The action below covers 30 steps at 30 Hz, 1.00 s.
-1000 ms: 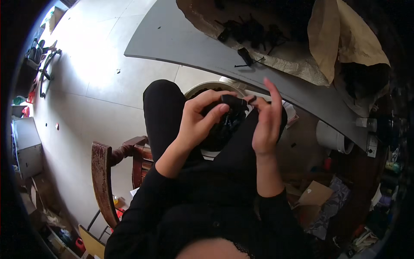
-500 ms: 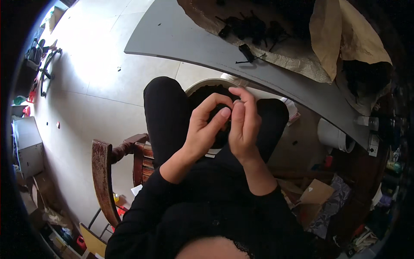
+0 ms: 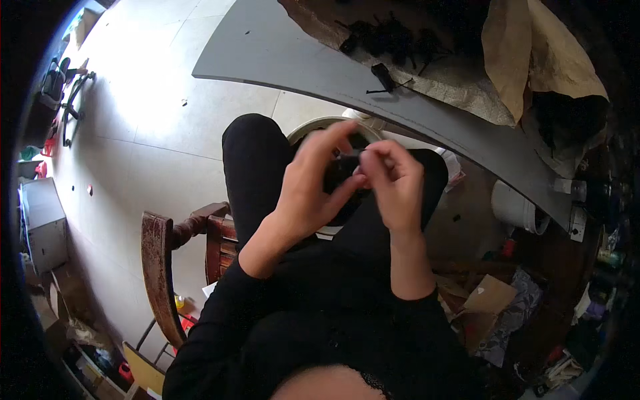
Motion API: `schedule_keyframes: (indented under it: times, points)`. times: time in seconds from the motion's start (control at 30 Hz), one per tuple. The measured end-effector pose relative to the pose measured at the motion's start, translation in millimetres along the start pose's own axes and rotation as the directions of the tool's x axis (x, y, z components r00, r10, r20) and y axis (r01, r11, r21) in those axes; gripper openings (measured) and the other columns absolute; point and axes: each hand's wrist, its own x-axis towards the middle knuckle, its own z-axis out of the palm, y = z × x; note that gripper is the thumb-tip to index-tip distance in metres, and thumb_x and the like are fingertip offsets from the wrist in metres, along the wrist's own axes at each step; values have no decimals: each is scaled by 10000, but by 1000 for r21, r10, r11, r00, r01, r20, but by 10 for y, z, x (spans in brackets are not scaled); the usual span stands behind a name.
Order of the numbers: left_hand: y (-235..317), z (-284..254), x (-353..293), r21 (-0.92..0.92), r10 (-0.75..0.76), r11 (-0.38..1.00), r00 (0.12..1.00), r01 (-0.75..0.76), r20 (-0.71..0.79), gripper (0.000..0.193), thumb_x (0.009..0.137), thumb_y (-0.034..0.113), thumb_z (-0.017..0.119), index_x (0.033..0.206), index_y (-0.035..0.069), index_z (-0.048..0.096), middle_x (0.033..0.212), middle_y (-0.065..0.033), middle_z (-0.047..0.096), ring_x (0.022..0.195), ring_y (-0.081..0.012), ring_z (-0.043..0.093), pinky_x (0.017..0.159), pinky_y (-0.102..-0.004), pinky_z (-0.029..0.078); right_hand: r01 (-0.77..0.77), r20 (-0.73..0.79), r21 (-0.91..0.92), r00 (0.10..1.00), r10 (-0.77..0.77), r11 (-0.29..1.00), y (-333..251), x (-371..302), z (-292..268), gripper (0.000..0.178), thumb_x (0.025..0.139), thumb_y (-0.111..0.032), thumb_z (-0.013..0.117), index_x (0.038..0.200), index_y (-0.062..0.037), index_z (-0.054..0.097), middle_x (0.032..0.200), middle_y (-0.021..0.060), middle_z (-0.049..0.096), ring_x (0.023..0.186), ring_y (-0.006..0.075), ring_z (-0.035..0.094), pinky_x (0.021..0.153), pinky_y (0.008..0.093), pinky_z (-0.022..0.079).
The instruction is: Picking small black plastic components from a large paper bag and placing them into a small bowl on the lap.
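Observation:
My left hand (image 3: 300, 183) is raised over the bucket between my knees. Its thumb and fingers stand apart, slightly blurred by motion, and the thumb tip comes close to my right fingertips. With thumb and fingers pinched together, my right hand (image 3: 400, 183) grips the end of a small black piece (image 3: 347, 162); the exact kind cannot be made out. That piece lies in the gap between both hands. Below them the pale round bucket (image 3: 313, 124) shows its rim, and its inside looks dark, mostly hidden by my hands.
A grey tabletop (image 3: 267, 53) slants across ahead of me. On it lies a torn brown sack (image 3: 460, 100) with several black pieces having thin prongs (image 3: 390, 40). A wooden chair (image 3: 157, 267) is at my left; a white bucket (image 3: 513, 207) and cardboard (image 3: 490, 297) are at right.
The hands have drawn slightly apart. My left fingers have lifted and spread, while my right hand has shifted right and the black piece shows between them.

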Motion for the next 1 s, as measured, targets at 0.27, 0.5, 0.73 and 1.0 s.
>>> schedule_keyframes:
  times: [0.27,0.5,0.73,1.0]
  points:
    - [-206,-132,-88,-564,-231,764,949,312,212,294,691,185,749,751,40,500,860,-46,463,777,-94,458,646,-202,376,-75,97,343,994,44,936,-8,-57,-31,238,891,-157,540,994,48,603,882,118,640,649,126,607,596,229,499]
    - [-199,-122,-68,-785,-262,402,880,472,396,335,665,227,776,731,59,494,836,-17,474,785,-96,456,730,-217,382,94,126,169,985,-116,981,-35,-53,-47,215,871,-133,564,977,44,628,855,94,634,645,105,570,564,192,436]
    - [1,-89,1,-453,-302,810,926,374,225,214,715,94,723,752,19,525,858,-27,539,843,-111,496,781,-235,394,386,129,-221,922,-365,896,-137,-107,-5,184,824,-57,588,989,0,646,829,73,628,602,75,489,514,197,344]
    - [-127,47,-139,-661,-395,620,896,422,201,157,740,63,678,770,8,533,870,-66,540,838,-124,502,779,-241,385,464,90,-436,875,-475,771,-64,-154,78,172,812,-25,551,954,27,634,852,147,631,735,241,617,658,281,476]
